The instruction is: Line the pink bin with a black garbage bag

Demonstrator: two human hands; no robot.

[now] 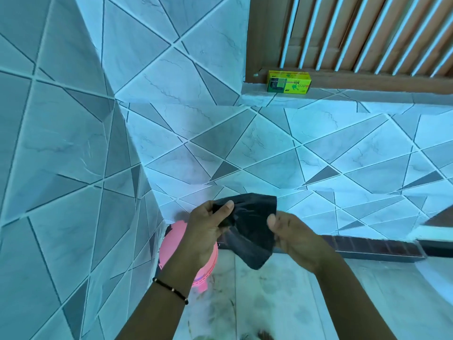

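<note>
room: tiled corner, blue-grey walls (171,123), pale floor (282,290); wooden slatted window (367,33) up right.
ledge: yellow-green bag box (289,81) on the sill, well apart from the hands.
bin (176,236): pink, on the floor in the corner, directly under the left hand, mouth mostly hidden.
bag (250,229): black, folded, long axis hanging down, above and just right of the bin.
left hand (208,229): nearer the bin, thumb and fingers pinched on the bag's top edge.
right hand (294,234): thumb clamped on the bag's right edge.
next, likely: spread the mouth, lower it left.

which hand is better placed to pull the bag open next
Left, probably. The left hand already pinches the top edge of the still-folded black bag between thumb and fingers, directly above the pink bin. The right hand grips the side and can anchor it.
</note>
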